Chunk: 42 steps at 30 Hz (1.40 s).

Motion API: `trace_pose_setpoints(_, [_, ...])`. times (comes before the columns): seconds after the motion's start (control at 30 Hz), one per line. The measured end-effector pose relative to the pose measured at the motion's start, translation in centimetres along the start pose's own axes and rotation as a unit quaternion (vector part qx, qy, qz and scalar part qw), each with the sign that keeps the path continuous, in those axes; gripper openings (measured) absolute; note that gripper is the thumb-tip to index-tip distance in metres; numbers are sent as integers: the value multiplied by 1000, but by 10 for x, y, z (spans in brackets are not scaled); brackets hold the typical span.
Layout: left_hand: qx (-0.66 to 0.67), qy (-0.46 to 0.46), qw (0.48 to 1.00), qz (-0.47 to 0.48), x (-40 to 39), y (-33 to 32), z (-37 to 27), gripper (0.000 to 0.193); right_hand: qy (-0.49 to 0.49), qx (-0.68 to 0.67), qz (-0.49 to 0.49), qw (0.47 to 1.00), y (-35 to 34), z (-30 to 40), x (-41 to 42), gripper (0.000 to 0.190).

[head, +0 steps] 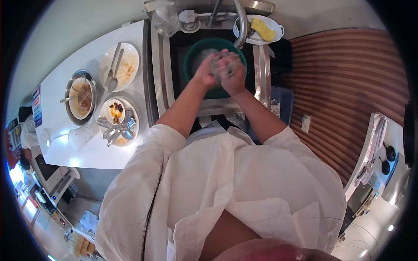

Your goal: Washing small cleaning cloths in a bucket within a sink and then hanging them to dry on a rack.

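Both hands are pressed together over a green plastic basin (188,53) in the sink, squeezing a wet grey wad (217,67). It looks like a scouring pad or cloth, but blur leaves its kind unclear. My left hand (205,73) grips it from the left. On the other side, my right hand (235,73) closes over it, with the fingers partly covering it. Whitish, cloudy water (206,55) shows in the basin behind the hands. The curved metal faucet (242,29) ends just above my right hand.
Left on the white counter (58,107) are a plate with fork and spoon (127,57), a metal bowl (70,109) holding dishes, stacked plates with cutlery (120,130), and translucent cups (80,137). Behind the sink stand a pump bottle (166,23) and a white dish (243,38) holding a yellow sponge (264,30).
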<state>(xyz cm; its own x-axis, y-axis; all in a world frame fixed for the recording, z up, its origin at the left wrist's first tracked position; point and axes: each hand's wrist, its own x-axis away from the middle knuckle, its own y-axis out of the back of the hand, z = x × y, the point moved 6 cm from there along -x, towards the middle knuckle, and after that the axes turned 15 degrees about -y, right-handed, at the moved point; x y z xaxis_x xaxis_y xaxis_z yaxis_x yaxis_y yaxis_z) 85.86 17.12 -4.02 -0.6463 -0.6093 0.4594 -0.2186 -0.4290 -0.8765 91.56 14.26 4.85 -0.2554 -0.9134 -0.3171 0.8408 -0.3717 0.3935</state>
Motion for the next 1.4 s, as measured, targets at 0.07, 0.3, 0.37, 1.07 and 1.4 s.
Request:
trace_pose_setpoints(0.07, [4, -89, 996, -27, -8, -3, 1, 23, -173, -84, -87, 977, 8, -12, 1, 21])
trace_pose_setpoints(0.3, [-338, -513, 782, -107, 41, -58, -23, 18, -573, -601, 22, 558, -26, -127, 15, 32])
trace_pose_setpoints(0.37, [-483, -543, 684, -62, 52, -74, -28, 14, -586, -590, 266, 488, -46, -124, 10, 25])
trace_pose_setpoints(1.07, [-848, -319, -25, 424, 20, -17, 54, 22, -120, 416, 631, 644, -131, -136, -17, 18])
trace_pose_setpoints(1.4, [-934, -88, 224, 264, -23, 30, 43, 35, -100, 433, 457, 771, -139, -67, -8, 36])
